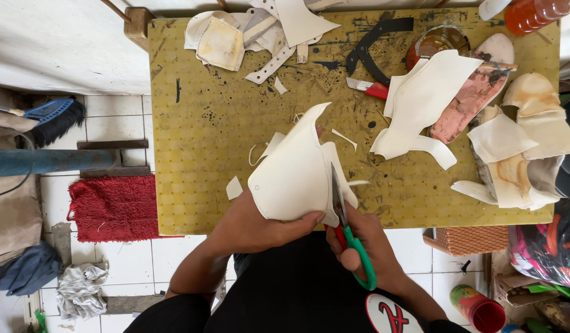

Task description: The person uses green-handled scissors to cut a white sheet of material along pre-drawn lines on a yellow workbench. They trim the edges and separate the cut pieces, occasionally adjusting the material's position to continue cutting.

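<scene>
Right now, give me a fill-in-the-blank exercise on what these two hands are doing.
1. The right hand works scissors with red and ____ handles.
2. The left hand holds a cream-white ____ piece.
3. The table top is ____ in colour.
4. On the floor lies a ____ mat.

Missing words: green; leather-like; yellow; red

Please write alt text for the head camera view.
The left hand holds a cream sheet piece while the right hand cuts it with green-handled scissors over a stained yellow table littered with offcuts.
</scene>
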